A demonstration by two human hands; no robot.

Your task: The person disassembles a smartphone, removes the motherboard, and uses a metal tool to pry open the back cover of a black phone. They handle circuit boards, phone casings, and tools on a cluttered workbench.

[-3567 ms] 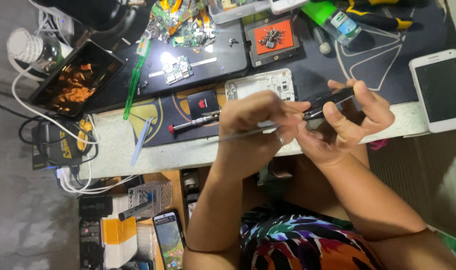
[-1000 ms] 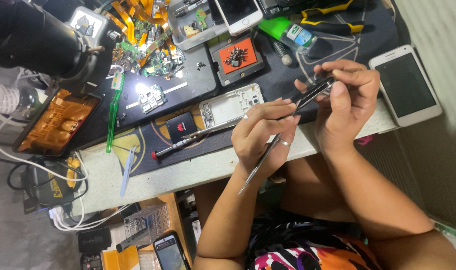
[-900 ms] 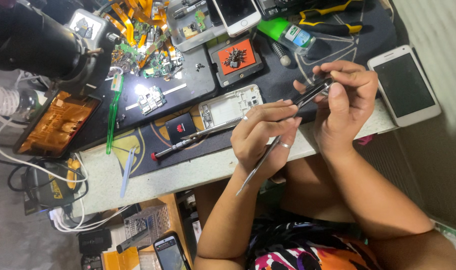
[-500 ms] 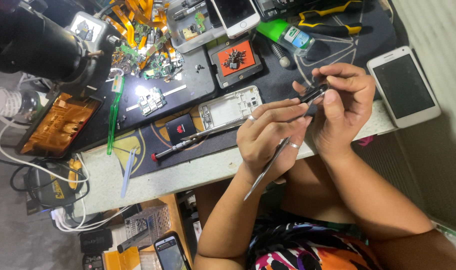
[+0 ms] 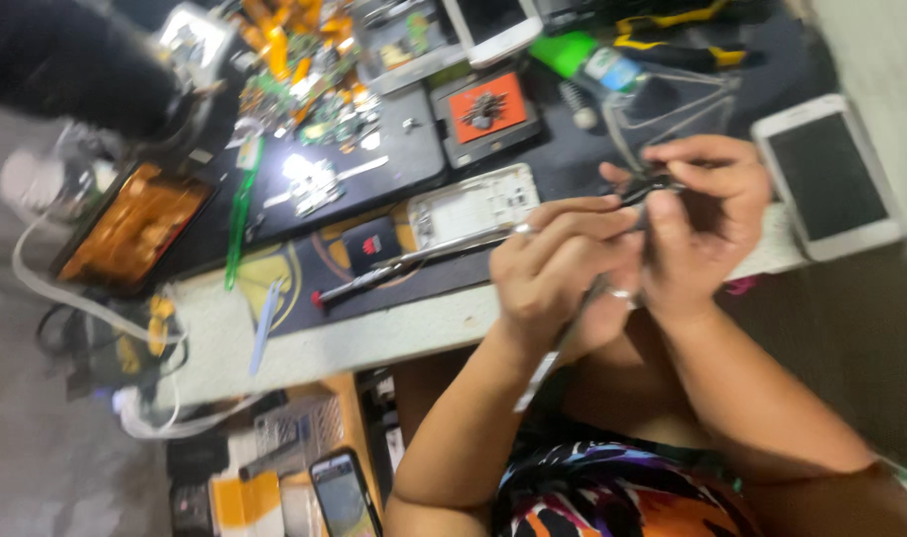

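My left hand is closed around a thin metal tool whose long end slants down toward my lap. My right hand pinches a small dark part between thumb and fingers, just above the desk's front edge. The two hands touch, with the left fingertips reaching up to the dark part. A silver phone frame lies on the dark mat just left of the hands. The picture is blurred, so the part's details cannot be made out.
A white phone lies at the right. A red-tipped screwdriver, an orange screw tray, a green bottle and loose circuit parts sit on the mat. A tablet and a black microscope stand left.
My left hand has turned the metal tool from lying level to pointing down. Both hands have closed in on the dark part. The view has shifted and blurred.
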